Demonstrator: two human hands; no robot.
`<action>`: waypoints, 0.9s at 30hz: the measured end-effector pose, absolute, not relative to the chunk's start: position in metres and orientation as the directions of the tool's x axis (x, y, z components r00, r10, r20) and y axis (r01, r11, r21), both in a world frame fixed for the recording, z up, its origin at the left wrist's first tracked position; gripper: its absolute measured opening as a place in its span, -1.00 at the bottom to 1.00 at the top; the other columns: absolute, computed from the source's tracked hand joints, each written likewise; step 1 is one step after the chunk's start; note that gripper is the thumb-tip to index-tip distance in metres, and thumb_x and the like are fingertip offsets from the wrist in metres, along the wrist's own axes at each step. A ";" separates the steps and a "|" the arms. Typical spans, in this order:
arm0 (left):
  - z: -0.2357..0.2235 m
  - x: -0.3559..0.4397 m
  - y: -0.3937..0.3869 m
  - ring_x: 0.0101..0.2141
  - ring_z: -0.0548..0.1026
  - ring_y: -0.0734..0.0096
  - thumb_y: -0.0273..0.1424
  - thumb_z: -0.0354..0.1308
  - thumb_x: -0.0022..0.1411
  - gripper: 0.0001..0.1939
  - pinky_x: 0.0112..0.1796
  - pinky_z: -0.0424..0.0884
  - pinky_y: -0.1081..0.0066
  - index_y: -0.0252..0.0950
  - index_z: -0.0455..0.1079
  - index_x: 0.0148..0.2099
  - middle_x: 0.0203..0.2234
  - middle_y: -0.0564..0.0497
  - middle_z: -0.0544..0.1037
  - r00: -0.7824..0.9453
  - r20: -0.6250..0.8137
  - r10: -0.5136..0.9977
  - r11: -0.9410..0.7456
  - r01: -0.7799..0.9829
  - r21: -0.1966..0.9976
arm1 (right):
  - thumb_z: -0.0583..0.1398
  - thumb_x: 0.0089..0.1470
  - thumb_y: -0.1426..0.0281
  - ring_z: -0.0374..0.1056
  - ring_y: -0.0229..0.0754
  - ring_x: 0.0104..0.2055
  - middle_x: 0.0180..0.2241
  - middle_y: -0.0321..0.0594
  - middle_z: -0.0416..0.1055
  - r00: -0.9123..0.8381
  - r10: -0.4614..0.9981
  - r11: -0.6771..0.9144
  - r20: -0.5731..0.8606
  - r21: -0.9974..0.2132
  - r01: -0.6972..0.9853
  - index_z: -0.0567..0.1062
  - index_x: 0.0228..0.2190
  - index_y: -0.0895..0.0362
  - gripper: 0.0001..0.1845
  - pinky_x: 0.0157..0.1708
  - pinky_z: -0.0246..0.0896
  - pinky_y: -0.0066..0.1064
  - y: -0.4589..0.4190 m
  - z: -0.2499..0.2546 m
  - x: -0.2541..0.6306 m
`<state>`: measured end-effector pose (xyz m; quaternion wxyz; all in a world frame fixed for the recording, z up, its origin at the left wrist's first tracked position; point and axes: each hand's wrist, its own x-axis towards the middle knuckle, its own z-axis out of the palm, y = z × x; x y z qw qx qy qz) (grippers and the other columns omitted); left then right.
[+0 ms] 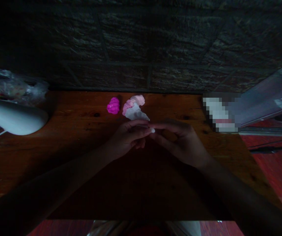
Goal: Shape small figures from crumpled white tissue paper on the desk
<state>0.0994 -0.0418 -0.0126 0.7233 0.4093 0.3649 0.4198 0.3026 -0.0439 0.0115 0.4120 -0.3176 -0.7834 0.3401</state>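
Note:
Between my fingertips is a small white lump of clay (152,130), pinched by my left hand (128,136) and my right hand (184,141) together over the wooden table. Both hands are closed around it with thumbs and forefingers meeting. Just beyond them lies a flattened white piece of clay (136,113), touching a pale pink clay piece (137,99) that curves behind it. A bright magenta lump of clay (113,106) sits to their left, apart from them.
A white rounded object (18,116), perhaps a lamp, lies at the left beside a crumpled clear plastic bag (13,87). A dark stone-like wall (141,42) rises along the table's (82,121) back edge. A blurred pale item (219,114) stands at the right.

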 end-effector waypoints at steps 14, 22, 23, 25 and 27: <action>-0.006 0.101 -0.053 -0.64 0.55 0.48 -0.22 0.39 0.25 -0.46 -0.69 0.32 0.58 -0.32 0.46 0.21 -0.49 0.07 0.61 0.470 -0.216 0.856 0.308 -0.129 0.943 | 0.37 0.14 0.51 0.49 -0.20 -0.32 -0.36 -0.23 0.54 -0.412 0.742 0.668 0.529 -0.634 0.389 0.53 -0.36 0.11 -0.89 -0.33 0.41 -0.40 -0.048 0.004 0.298; -0.004 0.103 -0.053 -0.66 0.54 0.51 -0.19 0.34 0.27 -0.63 -0.73 0.27 0.63 -0.35 0.45 -0.04 -0.51 0.11 0.56 0.412 -0.185 0.892 0.244 -0.094 0.965 | 0.30 0.24 0.54 0.52 -0.20 -0.19 -0.18 -0.13 0.55 -0.494 0.654 0.753 0.573 -0.557 0.351 0.59 -0.03 0.14 -0.73 -0.20 0.47 -0.39 -0.045 0.002 0.301; -0.005 0.103 -0.052 -0.66 0.54 0.52 -0.18 0.35 0.27 -0.64 -0.73 0.27 0.63 -0.34 0.44 -0.06 -0.51 0.12 0.56 0.412 -0.180 0.893 0.245 -0.110 0.963 | 0.30 0.24 0.55 0.52 -0.21 -0.18 -0.18 -0.13 0.55 -0.498 0.647 0.758 0.578 -0.556 0.340 0.59 -0.03 0.13 -0.72 -0.19 0.47 -0.40 -0.045 0.002 0.301; -0.007 0.102 -0.051 -0.66 0.54 0.52 -0.18 0.36 0.27 -0.65 -0.73 0.26 0.63 -0.33 0.43 -0.08 -0.50 0.13 0.56 0.421 -0.176 0.890 0.255 -0.139 0.957 | 0.31 0.23 0.56 0.52 -0.21 -0.18 -0.19 -0.14 0.56 -0.484 0.658 0.749 0.577 -0.567 0.342 0.60 -0.04 0.13 -0.73 -0.18 0.47 -0.41 -0.044 0.003 0.301; -0.010 0.101 -0.049 -0.66 0.53 0.53 -0.17 0.35 0.27 -0.64 -0.73 0.24 0.63 -0.32 0.43 -0.07 -0.51 0.14 0.54 0.417 -0.178 0.891 0.267 -0.165 0.950 | 0.33 0.20 0.57 0.52 -0.21 -0.18 -0.20 -0.15 0.56 -0.451 0.683 0.728 0.574 -0.581 0.363 0.61 -0.06 0.14 -0.73 -0.18 0.47 -0.41 -0.045 0.004 0.301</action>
